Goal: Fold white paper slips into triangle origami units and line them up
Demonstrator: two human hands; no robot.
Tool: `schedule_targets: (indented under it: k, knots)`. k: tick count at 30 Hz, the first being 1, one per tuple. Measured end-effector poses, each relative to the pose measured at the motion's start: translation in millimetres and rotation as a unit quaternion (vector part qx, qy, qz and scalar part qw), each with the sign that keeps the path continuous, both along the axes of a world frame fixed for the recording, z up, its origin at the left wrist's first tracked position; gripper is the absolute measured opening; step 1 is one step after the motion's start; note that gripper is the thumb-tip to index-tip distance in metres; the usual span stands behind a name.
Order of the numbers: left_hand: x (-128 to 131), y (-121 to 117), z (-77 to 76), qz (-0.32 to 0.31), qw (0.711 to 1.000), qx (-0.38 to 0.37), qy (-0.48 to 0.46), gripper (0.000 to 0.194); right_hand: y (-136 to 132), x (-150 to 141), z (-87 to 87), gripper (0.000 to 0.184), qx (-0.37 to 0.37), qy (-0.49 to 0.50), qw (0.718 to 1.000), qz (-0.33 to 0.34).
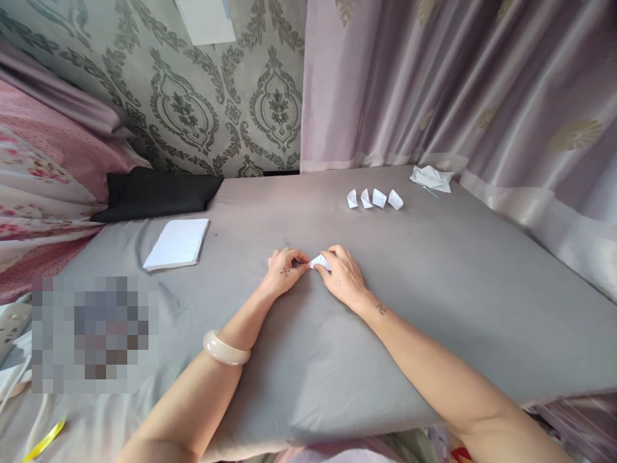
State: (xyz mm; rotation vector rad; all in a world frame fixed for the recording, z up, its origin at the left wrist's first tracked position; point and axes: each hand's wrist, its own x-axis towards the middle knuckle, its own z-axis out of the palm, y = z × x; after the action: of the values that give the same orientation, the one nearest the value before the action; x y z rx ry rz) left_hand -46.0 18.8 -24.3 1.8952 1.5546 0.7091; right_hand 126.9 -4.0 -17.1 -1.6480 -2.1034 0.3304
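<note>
A small piece of folded white paper (319, 261) is between my two hands, just above or on the grey cloth (308, 334). My left hand (285, 270) pinches its left tip between thumb and fingers. Thumb and fingers of my right hand (343, 276) close on its right side and cover part of it. Beyond my right hand, several small folded paper shapes (379, 198) stand in a row on the cloth. A stack of white paper sheets (177, 244) lies to the left of my left hand.
At the back right, crumpled white papers (431, 178) lie with a thin pale green stick (430, 191). A folded black cloth (159, 193) rests at the back left. Curtains (395, 90) border the right side. A yellow strip (44, 441) and cables are at the lower left.
</note>
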Motion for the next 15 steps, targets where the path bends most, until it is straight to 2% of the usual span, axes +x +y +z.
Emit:
schedule_targets:
  k: [4, 8, 10, 13, 15]
  knots:
    - [0.5, -3.6, -1.5, -0.006, 1.000, 0.019, -0.011, 0.026, 1.2, 5.2, -2.0, 0.016, -0.016, 0.119, 0.993, 0.015]
    - [3.2, -9.4, 4.4, -0.070, 0.995, 0.025, -0.074, 0.020, -0.5, 10.3, 2.7, 0.013, -0.067, 0.237, 0.967, 0.061]
    - [5.4, -13.3, 9.3, -0.068, 0.991, 0.022, -0.115, 0.019, -0.5, 11.5, 6.7, 0.018, -0.075, 0.309, 0.947, 0.046]
    - [10.1, -20.7, 17.3, -0.010, 0.975, -0.020, -0.219, 0.021, 2.2, 13.5, 13.7, 0.035, -0.107, 0.428, 0.897, 0.019]
    - [13.8, -25.8, 22.3, 0.000, 0.952, -0.068, -0.297, 0.023, 4.4, 16.6, 18.4, 0.031, -0.131, 0.479, 0.868, 0.023]
